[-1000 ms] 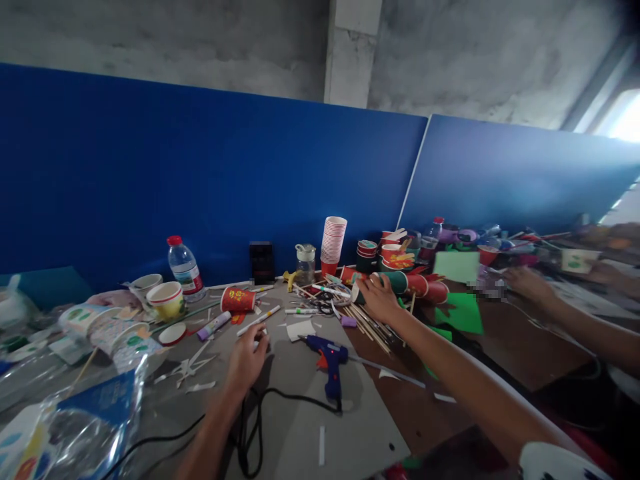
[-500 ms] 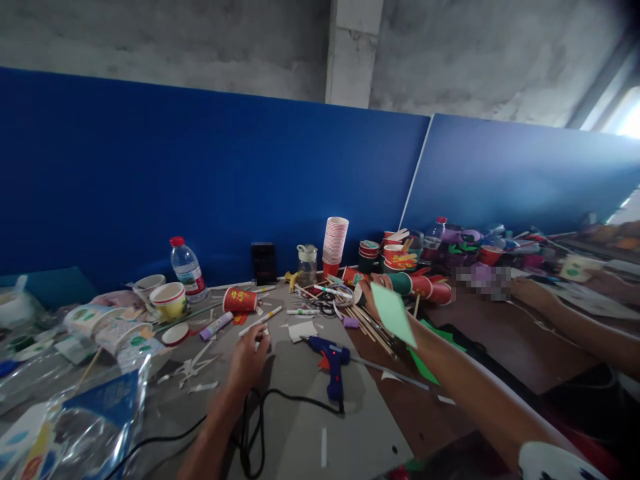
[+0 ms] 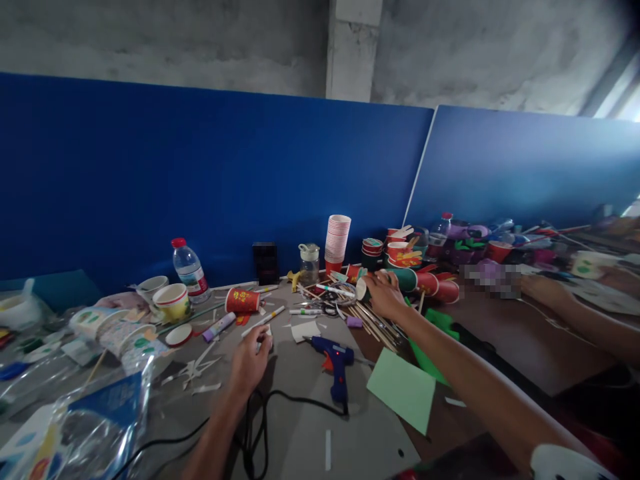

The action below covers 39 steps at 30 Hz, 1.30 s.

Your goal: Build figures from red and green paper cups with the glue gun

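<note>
Concrete wall (image 3: pixel 165 47) rises behind a blue partition (image 3: pixel 200 187), with a cluttered gray tabletop (image 3: pixel 300 433) along its foot. Both hands are well apart from each other. The left hand (image 3: pixel 253 357) is low over the tabletop, fingers curled, a bit of white showing at their tips; I cannot tell whether it is gripped. The right hand (image 3: pixel 384 295) reaches farther, its bent fingers at a paper cup (image 3: pixel 361 289) lying on its side; I cannot tell whether they clamp it. Thin wooden sticks (image 3: pixel 367 321) spread just below that hand. Between the forearms lies a blue glue gun (image 3: pixel 338 360), trailing a black cord (image 3: pixel 295 397), with a pale green sheet (image 3: pixel 403 390) to its right. Beyond the left hand are a white marker (image 3: pixel 263 320) and a tipped red cup (image 3: pixel 243 300). Farther back, a tall cup stack (image 3: pixel 337 240) leans slightly. At far right is a co-worker's hand (image 3: pixel 543 291).
</note>
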Available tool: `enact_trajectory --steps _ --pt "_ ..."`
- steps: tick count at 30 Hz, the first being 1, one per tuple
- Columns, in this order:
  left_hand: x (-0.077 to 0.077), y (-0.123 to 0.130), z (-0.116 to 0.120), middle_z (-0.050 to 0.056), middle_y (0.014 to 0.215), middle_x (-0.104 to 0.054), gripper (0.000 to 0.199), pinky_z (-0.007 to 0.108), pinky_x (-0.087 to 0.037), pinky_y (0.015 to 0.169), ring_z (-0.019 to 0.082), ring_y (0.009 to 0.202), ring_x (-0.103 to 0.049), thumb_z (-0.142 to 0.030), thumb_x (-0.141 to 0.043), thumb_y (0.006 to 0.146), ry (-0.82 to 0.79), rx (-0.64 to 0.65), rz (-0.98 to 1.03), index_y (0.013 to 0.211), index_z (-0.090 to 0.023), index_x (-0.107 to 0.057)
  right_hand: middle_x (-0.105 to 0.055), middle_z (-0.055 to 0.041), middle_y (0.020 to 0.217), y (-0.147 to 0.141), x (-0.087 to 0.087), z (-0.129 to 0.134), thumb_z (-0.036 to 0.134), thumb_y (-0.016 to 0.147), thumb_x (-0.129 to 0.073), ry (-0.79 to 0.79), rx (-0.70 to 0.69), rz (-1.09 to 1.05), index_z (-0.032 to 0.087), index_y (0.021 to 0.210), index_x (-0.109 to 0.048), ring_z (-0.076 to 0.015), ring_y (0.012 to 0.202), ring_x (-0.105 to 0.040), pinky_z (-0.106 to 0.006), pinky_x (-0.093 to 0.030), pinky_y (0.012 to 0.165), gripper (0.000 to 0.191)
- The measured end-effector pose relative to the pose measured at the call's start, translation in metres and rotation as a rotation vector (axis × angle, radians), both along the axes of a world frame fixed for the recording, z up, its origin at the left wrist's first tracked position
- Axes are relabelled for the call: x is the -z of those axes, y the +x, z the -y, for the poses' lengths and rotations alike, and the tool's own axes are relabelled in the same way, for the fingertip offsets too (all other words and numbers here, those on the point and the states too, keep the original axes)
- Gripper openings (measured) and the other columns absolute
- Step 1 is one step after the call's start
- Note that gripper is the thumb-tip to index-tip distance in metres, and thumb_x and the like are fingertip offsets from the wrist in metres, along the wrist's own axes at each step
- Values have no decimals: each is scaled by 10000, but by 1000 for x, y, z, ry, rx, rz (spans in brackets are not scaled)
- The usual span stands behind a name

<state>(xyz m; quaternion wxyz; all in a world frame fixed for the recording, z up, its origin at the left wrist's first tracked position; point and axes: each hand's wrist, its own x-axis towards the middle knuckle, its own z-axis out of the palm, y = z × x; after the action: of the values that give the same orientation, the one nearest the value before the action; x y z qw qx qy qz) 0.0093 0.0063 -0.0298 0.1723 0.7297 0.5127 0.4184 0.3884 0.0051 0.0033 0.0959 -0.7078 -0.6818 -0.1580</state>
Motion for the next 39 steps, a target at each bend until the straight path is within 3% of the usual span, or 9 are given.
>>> enact_trajectory --steps 7,14,19,23,27,31,33,37,39 --pt "0 -1 -1 102 926 -722 317 372 -517 785 235 865 -678 -366 -464 804 -28 18 -17 1004 -180 -624 -587 -144 1284 14 -3 1 180 699 -558 51 -2 -95 170 1330 -423 -324 1350 -301 -535 -44 1098 645" --pt "-1 1 0 82 876 -720 301 371 -516 779 232 832 -678 -379 -473 801 -21 5 11 984 -194 -625 -635 -127 1188 15 1 -2 265 682 -603 117 -38 -293 194 1303 -450 -316 1297 -389 -538 -61 1102 643" --pt "-3 2 2 95 913 -713 306 401 -507 820 249 873 -671 -381 -484 805 -3 28 27 1001 -189 -619 -592 -131 1257 11 -5 -7 278 678 -615 189 -52 -526 197 1273 -473 -319 1244 -440 -533 -163 1085 617" --pt "-5 1 3 106 948 -705 327 426 -492 863 257 916 -658 -381 -492 811 11 38 49 1040 -177 -608 -565 -129 1282 1 -18 -8 278 723 -574 219 -114 -732 180 1329 -397 -277 1161 -529 -457 -348 1019 639" --pt "-5 2 3 116 1001 -691 348 424 -484 891 257 964 -650 -404 -531 799 5 46 122 1043 -167 -605 -541 -130 1302 -25 -32 -7 289 776 -525 238 -223 -878 169 1405 -276 -240 1151 -549 -374 -451 944 687" --pt "-6 3 5 140 1110 -664 427 441 -448 969 266 1074 -616 -464 -563 796 -36 113 231 1094 -160 -585 -525 -110 1320 -72 -39 3 286 744 -599 254 -451 -1161 209 1430 -264 -250 1181 -529 -406 -437 982 767" --pt "-7 4 6 157 1202 -629 540 444 -428 1004 280 1155 -577 -519 -588 772 -70 192 303 1176 -164 -550 -484 -121 1365 -103 -37 12 270 697 -662 151 -556 -1278 200 1416 -303 -256 1213 -504 -423 -408 1020 806" --pt "-9 6 9 190 1366 -514 858 431 -428 1014 298 1252 -507 -577 -636 716 -144 358 446 1409 -184 -316 -536 -102 1318 -163 -28 30 236 679 -699 -11 -589 -1229 232 1393 -354 -249 1179 -529 -457 -394 1035 793" --pt "-11 8 10 191 1360 -522 869 427 -431 1012 298 1246 -514 -538 -654 717 -187 390 451 1420 -176 -295 -526 -110 1339 -179 -25 36 244 684 -708 -94 -589 -1150 250 1404 -346 -258 1186 -527 -468 -401 1031 806"
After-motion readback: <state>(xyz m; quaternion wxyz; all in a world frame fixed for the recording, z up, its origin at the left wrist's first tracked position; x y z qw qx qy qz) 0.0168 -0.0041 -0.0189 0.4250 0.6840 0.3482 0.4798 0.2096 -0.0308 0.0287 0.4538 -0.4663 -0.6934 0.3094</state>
